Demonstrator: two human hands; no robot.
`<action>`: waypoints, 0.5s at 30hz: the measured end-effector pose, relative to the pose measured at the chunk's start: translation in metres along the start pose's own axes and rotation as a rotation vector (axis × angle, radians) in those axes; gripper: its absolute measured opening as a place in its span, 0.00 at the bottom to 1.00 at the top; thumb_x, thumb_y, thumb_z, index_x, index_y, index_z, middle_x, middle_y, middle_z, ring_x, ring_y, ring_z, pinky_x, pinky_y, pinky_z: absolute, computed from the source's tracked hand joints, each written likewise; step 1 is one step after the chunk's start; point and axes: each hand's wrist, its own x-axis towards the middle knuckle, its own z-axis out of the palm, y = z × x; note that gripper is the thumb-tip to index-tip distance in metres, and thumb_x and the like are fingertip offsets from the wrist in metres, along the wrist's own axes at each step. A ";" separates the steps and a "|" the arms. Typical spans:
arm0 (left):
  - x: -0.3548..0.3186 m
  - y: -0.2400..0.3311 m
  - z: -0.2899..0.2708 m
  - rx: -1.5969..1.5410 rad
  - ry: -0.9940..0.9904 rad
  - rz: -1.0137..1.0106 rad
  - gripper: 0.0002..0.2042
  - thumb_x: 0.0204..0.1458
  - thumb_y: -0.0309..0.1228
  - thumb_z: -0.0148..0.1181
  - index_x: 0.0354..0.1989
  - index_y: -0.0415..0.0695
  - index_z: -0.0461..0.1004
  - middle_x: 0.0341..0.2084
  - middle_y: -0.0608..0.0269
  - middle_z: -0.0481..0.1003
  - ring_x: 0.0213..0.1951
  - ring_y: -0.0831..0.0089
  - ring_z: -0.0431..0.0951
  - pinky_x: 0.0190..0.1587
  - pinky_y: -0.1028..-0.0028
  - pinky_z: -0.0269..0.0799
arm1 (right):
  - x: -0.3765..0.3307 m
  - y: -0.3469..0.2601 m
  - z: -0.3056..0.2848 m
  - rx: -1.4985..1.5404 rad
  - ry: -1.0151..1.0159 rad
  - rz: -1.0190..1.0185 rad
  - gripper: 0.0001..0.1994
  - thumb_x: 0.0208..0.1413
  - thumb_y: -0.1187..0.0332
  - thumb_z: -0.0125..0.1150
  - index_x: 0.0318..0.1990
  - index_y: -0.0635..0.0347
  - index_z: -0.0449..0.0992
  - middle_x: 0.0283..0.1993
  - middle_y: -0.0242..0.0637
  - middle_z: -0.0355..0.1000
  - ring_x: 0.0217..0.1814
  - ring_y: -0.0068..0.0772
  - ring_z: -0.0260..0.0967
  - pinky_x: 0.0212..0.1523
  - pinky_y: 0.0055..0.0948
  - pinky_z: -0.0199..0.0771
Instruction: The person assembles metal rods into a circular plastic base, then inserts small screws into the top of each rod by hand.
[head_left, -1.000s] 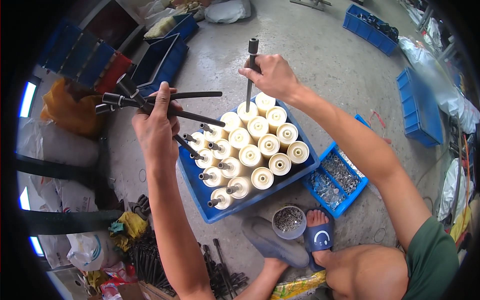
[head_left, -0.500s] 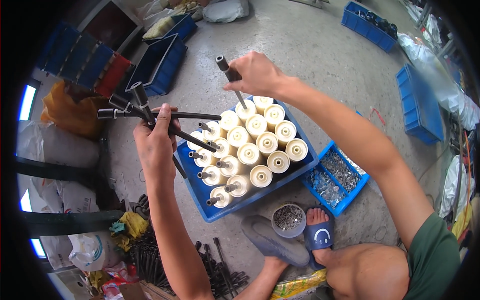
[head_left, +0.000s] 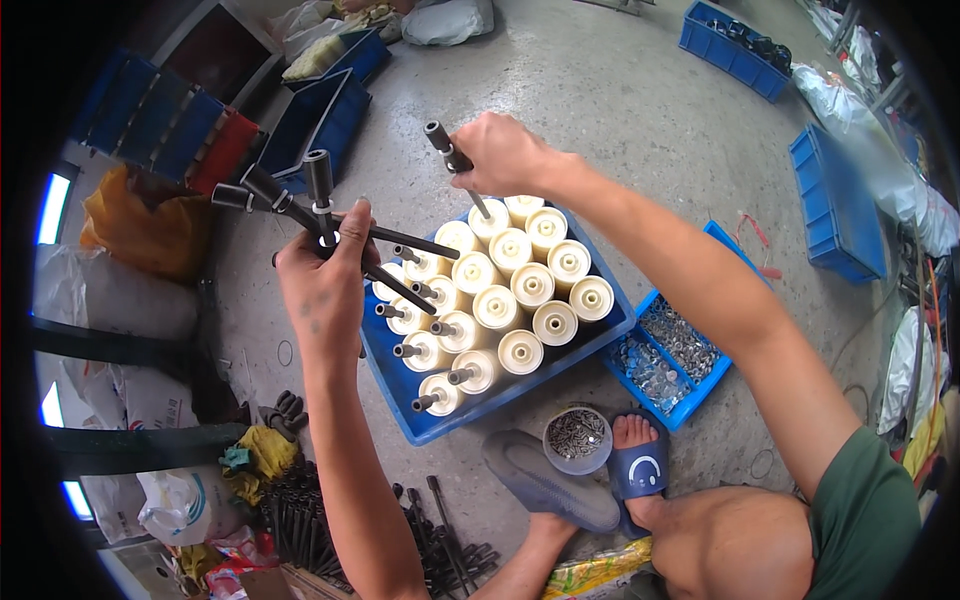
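Observation:
My right hand (head_left: 508, 155) is closed round a black rod (head_left: 437, 134) with a thicker top end. Its thin lower end meets the top of a cream cylinder (head_left: 489, 216) at the far side of the blue crate (head_left: 440, 426); how deep it reaches I cannot tell. Several similar black rods (head_left: 318, 175) fan out from my left hand (head_left: 325, 270), which grips them left of the crate, some tips hanging over the cylinders. Rows of upright cream cylinders fill most of the crate. Those along the left have dark rod ends (head_left: 425, 402) sticking out of their tops.
Right of the crate lies a divided blue tray (head_left: 683, 412) of small metal parts. A round tub (head_left: 578, 440) of small metal pins stands by my feet. More black rods (head_left: 310, 520) are heaped at lower left. Blue bins (head_left: 835, 210) stand farther off.
My left hand has shifted slightly right with its bundle of rods, now farther over the crate. The right hand and its rod have moved a little left and down in the picture.

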 end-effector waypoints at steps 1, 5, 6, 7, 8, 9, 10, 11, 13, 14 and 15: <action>0.000 0.000 0.001 0.001 -0.014 0.017 0.13 0.63 0.37 0.68 0.33 0.38 0.81 0.20 0.67 0.76 0.24 0.82 0.73 0.27 0.79 0.65 | 0.001 0.000 0.000 0.013 -0.022 0.003 0.16 0.48 0.59 0.77 0.39 0.60 0.84 0.36 0.50 0.82 0.44 0.52 0.82 0.48 0.42 0.83; 0.002 0.002 0.003 0.029 -0.048 0.068 0.14 0.63 0.37 0.67 0.33 0.37 0.80 0.20 0.67 0.76 0.24 0.81 0.73 0.28 0.79 0.66 | -0.006 -0.006 0.001 -0.050 0.001 -0.046 0.16 0.46 0.60 0.78 0.37 0.61 0.83 0.31 0.46 0.81 0.35 0.46 0.81 0.40 0.39 0.82; 0.002 0.003 0.002 0.030 -0.046 0.067 0.14 0.63 0.37 0.67 0.33 0.37 0.80 0.20 0.67 0.76 0.24 0.81 0.73 0.28 0.79 0.66 | -0.006 -0.004 0.007 -0.049 0.000 -0.047 0.16 0.46 0.60 0.78 0.37 0.61 0.83 0.31 0.46 0.81 0.35 0.46 0.81 0.40 0.39 0.82; 0.002 0.005 0.002 0.043 -0.053 0.075 0.14 0.63 0.37 0.67 0.32 0.37 0.80 0.20 0.67 0.76 0.23 0.81 0.73 0.28 0.78 0.66 | -0.006 -0.003 0.012 -0.042 0.064 -0.042 0.15 0.46 0.61 0.78 0.37 0.61 0.83 0.31 0.46 0.81 0.35 0.46 0.81 0.40 0.39 0.82; 0.002 0.005 0.002 0.057 -0.060 0.082 0.14 0.63 0.36 0.67 0.32 0.36 0.79 0.20 0.67 0.76 0.23 0.81 0.73 0.27 0.78 0.66 | -0.005 -0.002 0.017 -0.034 0.129 -0.036 0.15 0.46 0.61 0.78 0.36 0.61 0.83 0.31 0.46 0.81 0.35 0.46 0.81 0.40 0.39 0.82; 0.003 0.003 0.004 0.052 -0.062 0.083 0.14 0.63 0.36 0.67 0.32 0.36 0.79 0.20 0.67 0.76 0.23 0.81 0.73 0.27 0.78 0.66 | -0.004 0.004 0.019 -0.033 0.119 -0.021 0.15 0.46 0.60 0.78 0.35 0.60 0.82 0.30 0.45 0.81 0.35 0.46 0.81 0.41 0.40 0.81; 0.004 0.000 0.006 0.058 -0.081 0.099 0.14 0.64 0.38 0.66 0.35 0.38 0.80 0.20 0.67 0.76 0.21 0.83 0.70 0.23 0.80 0.61 | -0.004 0.012 0.022 -0.038 0.119 -0.019 0.15 0.46 0.60 0.78 0.35 0.60 0.82 0.30 0.45 0.81 0.35 0.46 0.81 0.41 0.40 0.81; 0.005 -0.002 0.008 0.064 -0.101 0.115 0.13 0.65 0.39 0.65 0.37 0.40 0.81 0.20 0.67 0.77 0.18 0.85 0.67 0.19 0.81 0.57 | -0.005 0.022 0.024 0.015 0.040 -0.059 0.16 0.46 0.58 0.79 0.35 0.60 0.82 0.30 0.45 0.81 0.36 0.46 0.81 0.41 0.40 0.81; 0.005 -0.001 0.006 0.085 -0.102 0.129 0.13 0.65 0.39 0.65 0.37 0.39 0.81 0.20 0.67 0.76 0.18 0.84 0.67 0.20 0.81 0.57 | -0.005 0.021 0.030 -0.003 -0.005 -0.087 0.15 0.47 0.61 0.77 0.37 0.59 0.81 0.30 0.44 0.80 0.35 0.46 0.81 0.41 0.41 0.80; 0.005 0.000 0.005 0.100 -0.108 0.143 0.13 0.65 0.39 0.65 0.37 0.39 0.81 0.20 0.68 0.76 0.19 0.84 0.68 0.21 0.81 0.58 | -0.005 0.020 0.033 0.001 -0.003 -0.092 0.15 0.47 0.61 0.77 0.37 0.59 0.81 0.30 0.44 0.80 0.35 0.46 0.81 0.41 0.41 0.80; 0.006 -0.002 0.005 0.099 -0.108 0.142 0.13 0.65 0.39 0.65 0.37 0.39 0.81 0.20 0.68 0.76 0.19 0.84 0.68 0.21 0.81 0.58 | -0.008 0.015 0.032 0.017 0.027 -0.045 0.13 0.47 0.65 0.76 0.38 0.59 0.80 0.31 0.44 0.80 0.35 0.46 0.81 0.41 0.40 0.80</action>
